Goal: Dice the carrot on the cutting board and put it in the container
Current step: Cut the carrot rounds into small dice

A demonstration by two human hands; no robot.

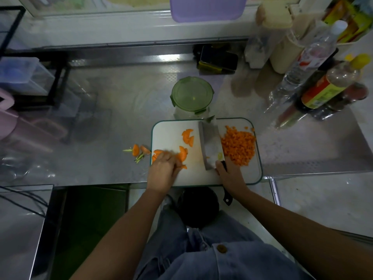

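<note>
A white cutting board (171,138) with a green rim lies at the counter's front edge. A heap of diced carrot (239,146) fills its right side. Half-moon carrot slices (188,137) lie left of centre. My left hand (163,170) rests with curled fingers on a bunch of slices (182,153) near the board's left edge. My right hand (230,172) grips the black handle of a cleaver (211,147), whose blade stands on the board between slices and dice. The container with its green lid (191,93) stands closed just behind the board.
Carrot ends and green stem scraps (138,151) lie on the steel counter left of the board. Bottles (323,85) and jars crowd the back right. A dark phone (219,57) lies behind the container. A black rack (30,77) with plastic boxes stands at the left.
</note>
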